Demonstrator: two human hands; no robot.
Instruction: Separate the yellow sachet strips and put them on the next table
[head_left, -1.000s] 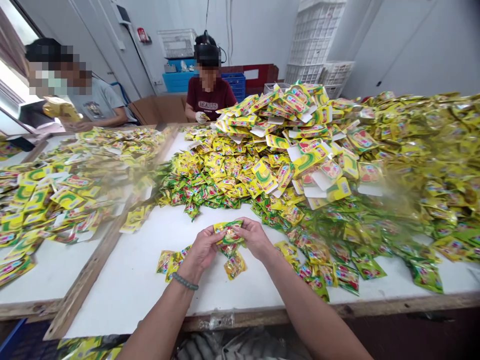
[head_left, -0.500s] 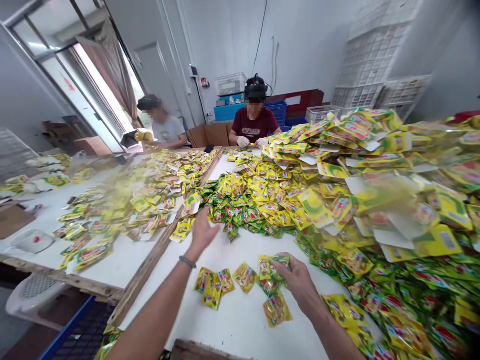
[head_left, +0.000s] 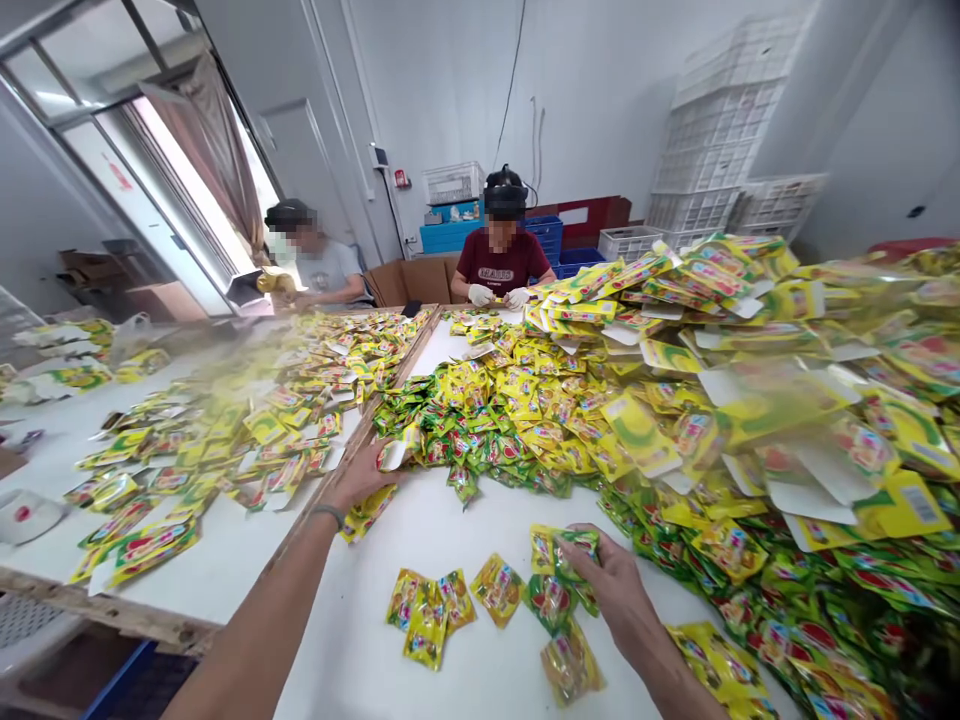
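Observation:
My left hand is by the wooden strip, its fingers closed on a small yellow carton with a white flap. Another yellow carton lies below that hand, partly covered by it. My right hand pinches a green sachet between thumb and fingers. Under and beside it are a green sachet with a red print and a yellow sachet. To their left, a single yellow sachet and a small overlapping group of yellow sachets lie flat on the white tabletop.
A heap of green and yellow sachets lies ahead, with piled yellow cartons at right. More cartons cover the left table beyond the wooden strip. Two co-workers sit across, one in a maroon shirt. White crates stand behind.
My left hand has moved down and left onto a yellow carton, now gripped and tilted. My right hand stays at the sachets, still pinching. The camera view has shifted slightly.

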